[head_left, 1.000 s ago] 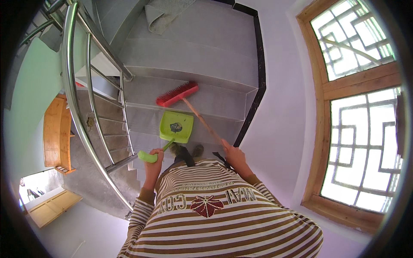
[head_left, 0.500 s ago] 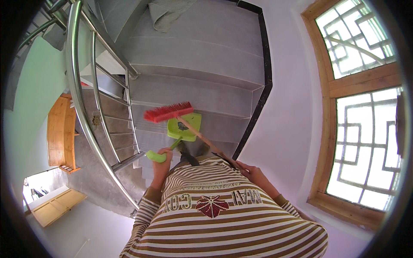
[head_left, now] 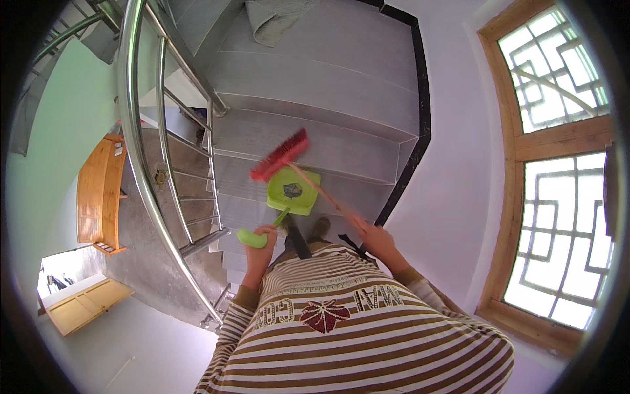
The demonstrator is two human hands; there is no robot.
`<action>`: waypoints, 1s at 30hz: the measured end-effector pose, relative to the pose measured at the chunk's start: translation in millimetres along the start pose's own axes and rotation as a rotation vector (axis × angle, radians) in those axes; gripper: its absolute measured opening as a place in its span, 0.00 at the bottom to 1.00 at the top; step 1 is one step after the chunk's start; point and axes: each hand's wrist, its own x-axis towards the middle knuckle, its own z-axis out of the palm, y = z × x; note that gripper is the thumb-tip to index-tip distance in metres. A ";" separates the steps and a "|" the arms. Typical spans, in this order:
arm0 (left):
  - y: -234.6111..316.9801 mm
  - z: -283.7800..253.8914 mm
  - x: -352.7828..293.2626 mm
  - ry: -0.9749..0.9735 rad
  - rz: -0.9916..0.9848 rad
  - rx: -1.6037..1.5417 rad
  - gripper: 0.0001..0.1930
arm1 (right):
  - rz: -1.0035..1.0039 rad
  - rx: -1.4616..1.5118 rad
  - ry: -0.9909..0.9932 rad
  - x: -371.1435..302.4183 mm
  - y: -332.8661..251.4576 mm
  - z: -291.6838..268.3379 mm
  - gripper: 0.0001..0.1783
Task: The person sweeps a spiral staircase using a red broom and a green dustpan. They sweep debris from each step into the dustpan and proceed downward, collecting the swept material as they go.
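Note:
My left hand (head_left: 260, 252) is closed around the handle of a lime-green dustpan (head_left: 302, 205). Its pan lies over the grey stair steps in front of my feet, with a dark clump of debris (head_left: 292, 190) in it. In my right hand (head_left: 377, 240) is the wooden stick of a broom (head_left: 282, 155) with a red bristle head. The head, slightly blurred, is tilted up to the right, just beyond the pan's far left edge. Whether bristles touch the step I cannot tell.
A steel railing (head_left: 136, 131) runs along the left side of the stairs (head_left: 308, 131). To the right stand a white wall (head_left: 453, 164) and a wood-framed window (head_left: 512, 157). A grey cloth (head_left: 269, 23) lies on the upper landing. Lower left is a wooden cabinet (head_left: 98, 190).
The broom head has turned, its right end swinging up and away from me. My right hand has moved forward along with the stick. The whole view has shifted slightly.

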 end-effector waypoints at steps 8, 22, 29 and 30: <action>-1.7 -10.2 -4.3 -0.011 -0.024 -0.006 0.04 | 0.199 0.493 -0.144 -105.7 -5.9 -73.7 0.23; -18.2 1.2 5.4 -0.034 0.034 0.036 0.05 | 0.162 -0.196 0.096 78.7 -34.4 -13.0 0.29; -4.4 16.6 15.1 -0.099 0.087 0.071 0.05 | -0.031 -0.265 0.165 95.3 -59.9 -17.8 0.33; -1.9 17.6 16.0 -0.106 0.105 0.079 0.05 | -0.033 -0.243 0.146 93.7 -58.6 -18.5 0.34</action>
